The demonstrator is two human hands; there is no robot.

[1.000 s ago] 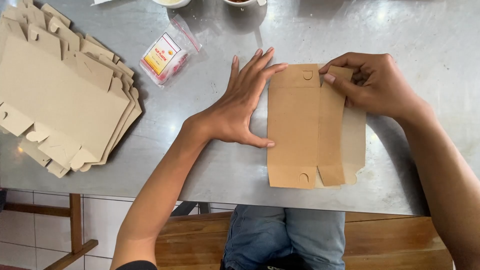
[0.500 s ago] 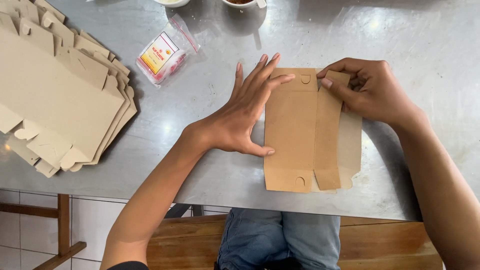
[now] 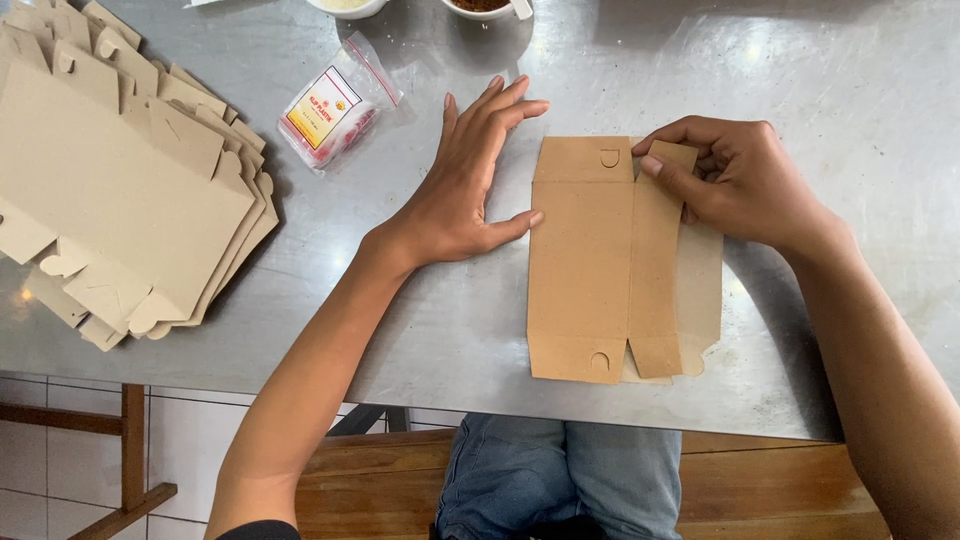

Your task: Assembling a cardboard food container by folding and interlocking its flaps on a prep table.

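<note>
Left hand (image 3: 470, 190) lifted off folded carton (image 3: 600, 260), open flat beside it, right hand (image 3: 740, 185) pinching its flap, blank stack (image 3: 120, 180) left

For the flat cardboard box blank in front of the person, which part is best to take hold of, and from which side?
Probably the narrow folded panel of the cardboard box blank, pinched at its top tab from the right. That panel lies doubled over the blank with a free edge, and the right hand already pinches there. The left hand lies flat on the metal table at the blank's left edge.

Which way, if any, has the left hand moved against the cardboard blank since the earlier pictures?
No. The left hand lies flat on the steel table, thumb at the left edge of the cardboard blank, as before; only the camera view shifted.
</note>
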